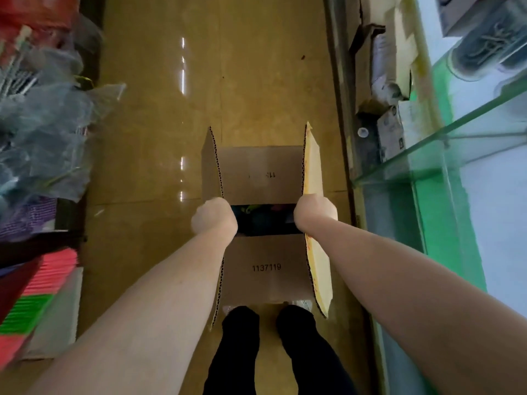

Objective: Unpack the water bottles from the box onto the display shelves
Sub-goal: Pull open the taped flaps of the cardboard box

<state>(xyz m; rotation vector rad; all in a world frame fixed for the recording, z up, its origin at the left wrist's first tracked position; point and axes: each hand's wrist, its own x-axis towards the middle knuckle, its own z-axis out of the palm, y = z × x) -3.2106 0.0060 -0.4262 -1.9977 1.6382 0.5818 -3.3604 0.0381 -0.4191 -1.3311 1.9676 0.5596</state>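
A brown cardboard box (263, 267) printed 1137119 stands on the tan floor in front of my feet. Its two long side flaps stand up and its two short flaps lie nearly flat. A dark gap between them shows bottle tops (256, 212), dim and hard to make out. My left hand (214, 218) is at the left side flap and my right hand (315, 213) at the right side flap. Both hands show only their backs; the fingers are hidden below the flap edges.
A glass display shelf (445, 143) on a green-and-white unit runs along the right. Cardboard cartons (390, 129) and a small white cap (362, 132) lie on the floor beneath it. Plastic-wrapped goods (42, 124) and bright stacked packs (42, 292) crowd the left side.
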